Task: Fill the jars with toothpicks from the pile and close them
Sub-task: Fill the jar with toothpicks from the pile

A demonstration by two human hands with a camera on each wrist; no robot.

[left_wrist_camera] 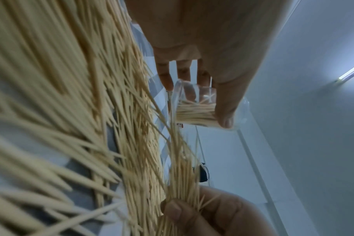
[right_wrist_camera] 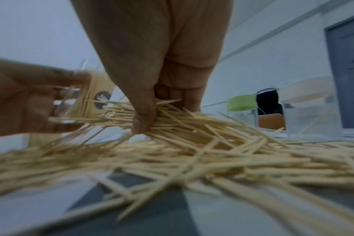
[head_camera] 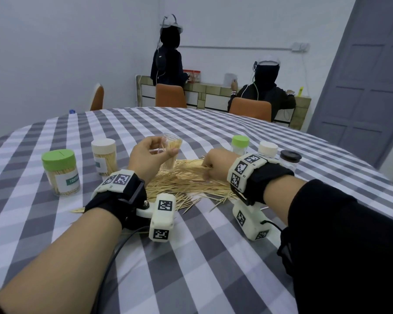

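While left hand (head_camera: 145,155) grips open jar (head_camera: 171,152), right hand (head_camera: 213,163) pinches toothpicks (right_wrist_camera: 172,118) from pile (head_camera: 191,184)

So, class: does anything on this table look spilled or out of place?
Only the toothpick pile, strewn loose over the tablecloth with strays near its edge; that is the task's supply. The capped jars stand upright.

Toothpicks (head_camera: 186,180): pale bare wood, matt. Held jar (head_camera: 171,152): clear glossy plastic; closed jars w/ smooth plastic lids (head_camera: 59,157), paper labels (head_camera: 69,181). Tablecloth (head_camera: 191,257): checked woven cloth, matt.
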